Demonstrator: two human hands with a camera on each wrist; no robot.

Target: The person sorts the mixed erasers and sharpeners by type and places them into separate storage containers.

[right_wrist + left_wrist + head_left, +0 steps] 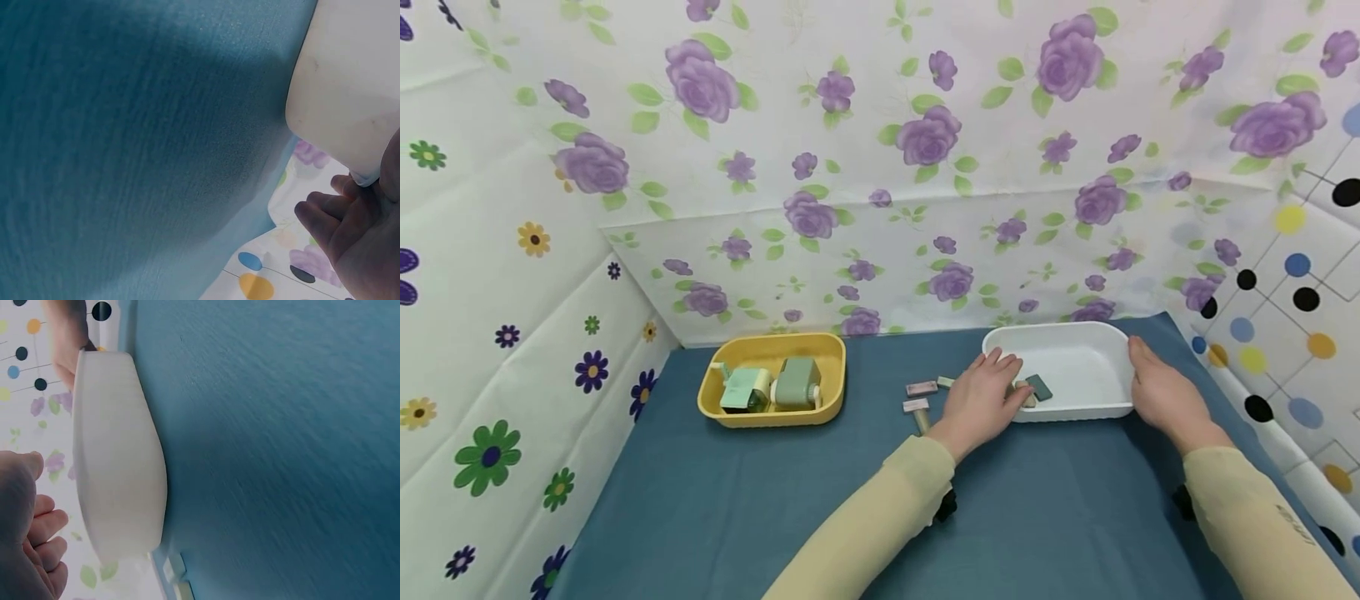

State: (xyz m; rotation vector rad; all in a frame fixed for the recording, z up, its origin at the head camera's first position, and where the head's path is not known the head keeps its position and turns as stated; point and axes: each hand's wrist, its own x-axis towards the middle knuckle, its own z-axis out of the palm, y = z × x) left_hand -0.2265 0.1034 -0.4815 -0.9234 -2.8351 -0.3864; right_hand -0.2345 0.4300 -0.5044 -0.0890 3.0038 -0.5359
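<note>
At the right end of a white oblong tray (1078, 412), my right hand (1165, 396) grips the rim; the right wrist view shows its fingers (334, 212) at the tray's lip. My left hand (973, 400) is over the tray's left end, fingers extended and spread a little. In the left wrist view this hand (28, 531) appears beside the tray wall, with nothing seen in its fingers. Inside the tray lie a dark green block (1039, 387) and a beige piece (1027, 398) partly hidden by the left hand. Small pink blocks (921, 388) lie on the table left of that hand.
A yellow tray (805, 419) at the back left holds a pale green box-like item (747, 388) and a grey-green one (797, 382). A beige stick-like block (922, 422) and a pale green block (945, 382) lie near the left hand. Flowered sheets (880, 150) enclose the blue table.
</note>
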